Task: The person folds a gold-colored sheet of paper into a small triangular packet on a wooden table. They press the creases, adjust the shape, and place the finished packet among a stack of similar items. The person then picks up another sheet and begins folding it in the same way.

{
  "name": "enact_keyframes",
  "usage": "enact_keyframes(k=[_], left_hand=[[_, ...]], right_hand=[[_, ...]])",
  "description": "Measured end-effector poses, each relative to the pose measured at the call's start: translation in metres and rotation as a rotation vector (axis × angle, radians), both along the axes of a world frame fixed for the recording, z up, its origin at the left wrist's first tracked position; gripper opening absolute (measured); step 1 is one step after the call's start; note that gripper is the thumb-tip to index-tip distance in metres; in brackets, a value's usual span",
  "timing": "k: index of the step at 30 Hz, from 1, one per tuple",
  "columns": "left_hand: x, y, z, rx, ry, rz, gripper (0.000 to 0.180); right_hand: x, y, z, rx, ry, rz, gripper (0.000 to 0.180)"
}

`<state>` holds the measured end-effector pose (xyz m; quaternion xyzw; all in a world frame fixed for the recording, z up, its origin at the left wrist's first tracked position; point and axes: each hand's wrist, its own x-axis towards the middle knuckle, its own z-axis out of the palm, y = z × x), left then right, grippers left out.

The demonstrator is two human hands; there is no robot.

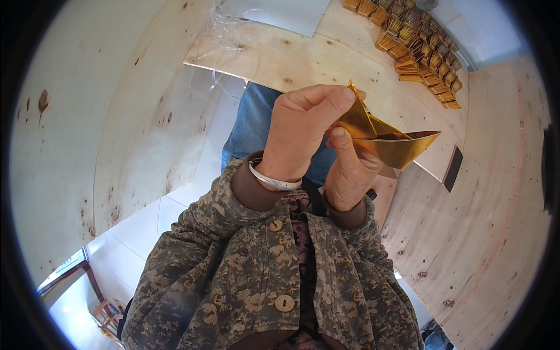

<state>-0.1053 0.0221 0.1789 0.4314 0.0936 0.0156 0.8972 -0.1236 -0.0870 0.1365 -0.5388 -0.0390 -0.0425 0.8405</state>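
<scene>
A folded piece of shiny gold paper (398, 150), boat-like with pointed ends and an open top fold, is held up between my two hands above the near edge of the table. My left hand (306, 125) pinches its left point between thumb and fingers, the wrist bent inward. Lower down, my right hand (353, 169) grips the underside, its thumb pressed against the gold surface near the middle. Some of the fingers of both hands are hidden behind the paper.
Rows of bundled gold folded papers (423, 49) stand at the far right of the wooden table (291, 55). Clear plastic wrap (224, 29) and a pale sheet (286, 11) lie at the far left. Wooden panels rise on both sides, and a dark strip (452, 169) marks the right corner.
</scene>
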Motion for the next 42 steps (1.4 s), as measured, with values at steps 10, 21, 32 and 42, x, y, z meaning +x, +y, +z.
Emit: enact_keyframes(k=[10, 21, 32, 42], left_hand=[[0.000, -0.003, 0.002, -0.035, -0.045, 0.049, 0.019], [-0.002, 0.002, 0.009, 0.138, -0.009, 0.017, 0.021], [0.004, 0.006, 0.012, 0.185, -0.228, 0.199, 0.023], [-0.002, 0.016, -0.003, 0.318, -0.171, -0.216, 0.032]], right_hand=[[-0.002, 0.000, 0.001, 0.012, 0.011, 0.006, 0.033], [-0.004, 0.000, 0.005, -0.027, 0.042, -0.019, 0.034], [-0.006, -0.003, -0.004, -0.174, -0.067, -0.064, 0.030], [0.007, -0.005, 0.006, -0.222, -0.197, -0.215, 0.018]])
